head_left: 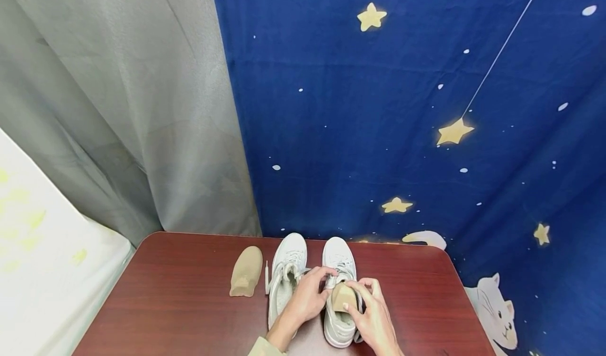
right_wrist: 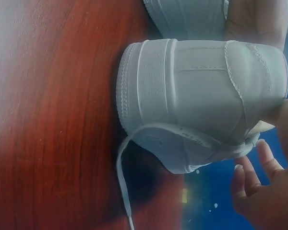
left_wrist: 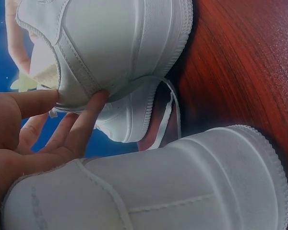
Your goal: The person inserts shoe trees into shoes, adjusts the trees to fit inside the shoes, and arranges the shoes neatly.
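Note:
Two white sneakers stand side by side with their toes pointing away. Inside the right-hand sneaker [head_left: 338, 251] lies a beige insole [head_left: 344, 299], its front end hidden in the shoe. My right hand [head_left: 376, 319] pinches this insole at the shoe opening, thumb on its near part and index finger at its far part. With my left hand [head_left: 307, 295] I hold the same shoe's inner side near the laces; the left wrist view shows fingers on the upper [left_wrist: 98, 52] and a fingertip at the collar. The left-hand sneaker [head_left: 290, 248] stands beneath my left forearm.
A second beige insole [head_left: 247, 272] lies on the reddish-brown table [head_left: 180, 287], left of the shoes. A loose white shoelace [right_wrist: 122, 167] trails beside the right-hand sneaker. Behind the table hang a grey curtain [head_left: 156, 109] and a blue star-patterned cloth [head_left: 341, 135].

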Tool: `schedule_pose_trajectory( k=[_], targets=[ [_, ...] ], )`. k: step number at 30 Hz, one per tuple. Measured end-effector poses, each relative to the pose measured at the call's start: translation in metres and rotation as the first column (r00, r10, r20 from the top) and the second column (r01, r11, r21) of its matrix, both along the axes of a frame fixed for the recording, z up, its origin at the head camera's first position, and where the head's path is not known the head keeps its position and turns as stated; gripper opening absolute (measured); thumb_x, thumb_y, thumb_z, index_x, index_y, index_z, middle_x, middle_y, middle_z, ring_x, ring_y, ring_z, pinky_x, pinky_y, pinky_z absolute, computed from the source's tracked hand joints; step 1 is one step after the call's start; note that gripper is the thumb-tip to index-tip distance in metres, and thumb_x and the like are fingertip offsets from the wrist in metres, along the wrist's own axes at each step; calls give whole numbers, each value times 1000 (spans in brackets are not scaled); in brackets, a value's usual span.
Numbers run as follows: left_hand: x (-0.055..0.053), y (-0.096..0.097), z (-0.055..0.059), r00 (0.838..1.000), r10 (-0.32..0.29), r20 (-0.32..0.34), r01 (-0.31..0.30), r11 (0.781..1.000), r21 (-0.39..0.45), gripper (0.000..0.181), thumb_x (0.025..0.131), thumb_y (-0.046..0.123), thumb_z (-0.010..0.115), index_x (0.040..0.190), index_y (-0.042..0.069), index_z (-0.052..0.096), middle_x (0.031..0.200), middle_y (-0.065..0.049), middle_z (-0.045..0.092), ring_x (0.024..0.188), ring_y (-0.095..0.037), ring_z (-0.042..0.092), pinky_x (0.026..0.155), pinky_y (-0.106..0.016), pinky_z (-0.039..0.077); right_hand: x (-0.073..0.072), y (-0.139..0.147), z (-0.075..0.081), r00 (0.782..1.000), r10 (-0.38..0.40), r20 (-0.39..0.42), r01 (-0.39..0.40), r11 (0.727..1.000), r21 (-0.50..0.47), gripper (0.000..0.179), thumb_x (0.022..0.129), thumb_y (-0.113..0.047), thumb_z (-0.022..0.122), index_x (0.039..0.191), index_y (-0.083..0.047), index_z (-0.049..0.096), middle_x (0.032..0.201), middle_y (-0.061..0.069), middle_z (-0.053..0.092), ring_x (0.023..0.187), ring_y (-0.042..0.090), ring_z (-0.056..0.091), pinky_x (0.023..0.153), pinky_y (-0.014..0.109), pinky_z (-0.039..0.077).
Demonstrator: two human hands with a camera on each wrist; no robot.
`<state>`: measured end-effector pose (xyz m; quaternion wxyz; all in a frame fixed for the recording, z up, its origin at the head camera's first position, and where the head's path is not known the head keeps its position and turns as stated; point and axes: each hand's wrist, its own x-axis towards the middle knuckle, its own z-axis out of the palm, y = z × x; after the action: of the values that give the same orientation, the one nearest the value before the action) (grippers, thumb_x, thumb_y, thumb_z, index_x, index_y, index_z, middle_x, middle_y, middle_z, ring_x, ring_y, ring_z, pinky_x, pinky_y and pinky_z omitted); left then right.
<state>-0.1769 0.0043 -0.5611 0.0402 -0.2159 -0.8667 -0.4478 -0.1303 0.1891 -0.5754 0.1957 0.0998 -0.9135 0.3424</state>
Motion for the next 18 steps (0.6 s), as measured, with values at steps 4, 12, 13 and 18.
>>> schedule_pose_trajectory(
  k=[4, 12, 13, 18],
  targets=[
    [0, 0, 0, 1000, -1, -5, 1, 1000, 0, 43, 74, -1, 67, 109, 22, 59, 100, 3, 59, 91, -13, 57, 79, -29, 45, 1, -1, 1, 1000, 4, 5, -3, 999, -34, 58, 62, -15, 82, 113, -33, 61, 108, -8, 43, 93, 5, 47, 77, 17, 36],
    [0, 0, 1, 1000, 7, -11, -7, 1000, -11, 42, 75, 0, 67, 110, 21, 59, 103, 3, 59, 93, -15, 58, 80, -31, 45, -2, 1, -1, 999, 32, 4, -32, 997, -66, 55, 62, -14, 81, 111, -28, 62, 110, -6, 45, 98, 9, 48, 82, 20, 36],
    [0, 0, 1, 1000, 11, -11, -11, 1000, -16, 42, 75, 0, 67, 110, 22, 59, 103, 3, 59, 93, -15, 57, 80, -31, 45, -2, 1, -1, 999, 35, 0, -35, 998, -57, 54, 62, -15, 81, 111, -28, 62, 109, -6, 45, 98, 10, 48, 82, 21, 36],
    [1, -1, 1, 1000, 10, -13, -10, 1000, -20, 43, 74, 1, 68, 110, 22, 59, 103, 3, 59, 93, -14, 57, 81, -31, 45, -6, 1, 0, 999, 43, -20, -44, 999, -14, 52, 61, -15, 82, 108, -28, 63, 105, -7, 44, 96, 9, 47, 81, 22, 36]
  ],
)
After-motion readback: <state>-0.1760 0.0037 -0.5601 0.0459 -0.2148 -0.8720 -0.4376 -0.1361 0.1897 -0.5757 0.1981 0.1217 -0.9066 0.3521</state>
